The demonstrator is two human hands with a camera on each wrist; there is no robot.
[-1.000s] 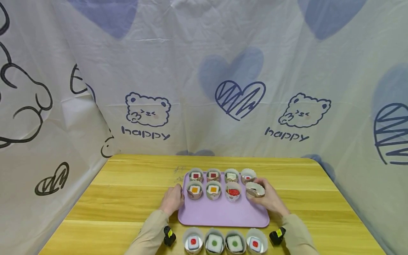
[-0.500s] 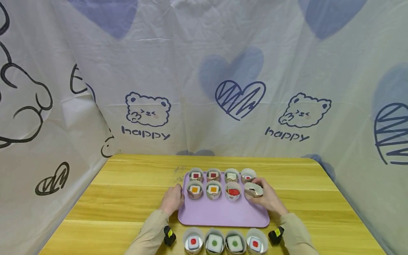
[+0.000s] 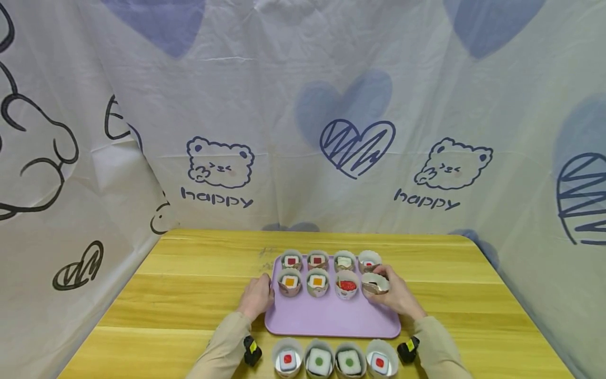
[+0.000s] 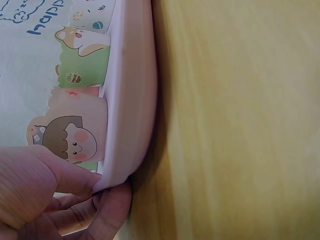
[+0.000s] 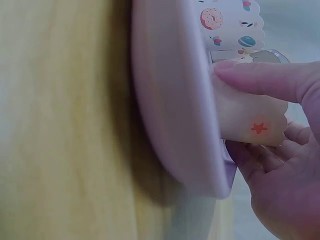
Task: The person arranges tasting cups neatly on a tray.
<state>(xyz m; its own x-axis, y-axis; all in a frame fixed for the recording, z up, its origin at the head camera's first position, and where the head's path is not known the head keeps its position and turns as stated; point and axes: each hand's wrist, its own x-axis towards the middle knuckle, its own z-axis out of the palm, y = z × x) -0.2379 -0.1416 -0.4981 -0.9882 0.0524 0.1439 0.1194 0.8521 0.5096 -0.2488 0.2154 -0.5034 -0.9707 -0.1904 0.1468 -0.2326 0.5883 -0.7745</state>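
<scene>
Two hands are at work: the right hand (image 3: 396, 295) pinches a paper cup (image 3: 376, 289) between thumb and fingers, while the left hand (image 3: 256, 296) grips the left edge of a lilac tray (image 3: 326, 319), thumb above the rim and fingers beneath. The pinched cup is at the right end of the tray's second row, beside a cup with a red topping (image 3: 347, 286); whether its base bears on the tray cannot be made out. Two orange-topped cups (image 3: 290, 282) complete that row, and four cups form the back row (image 3: 317, 261). Nearer the person, four more cups (image 3: 319, 360) stand on the bench (image 3: 189, 279), just beyond the tray's near edge.

Setting this cup into line looks like the step in hand, the left hand steadying the tray. Next calls for a gentle, straight release that neither drags the cup nor bumps its neighbours.
</scene>
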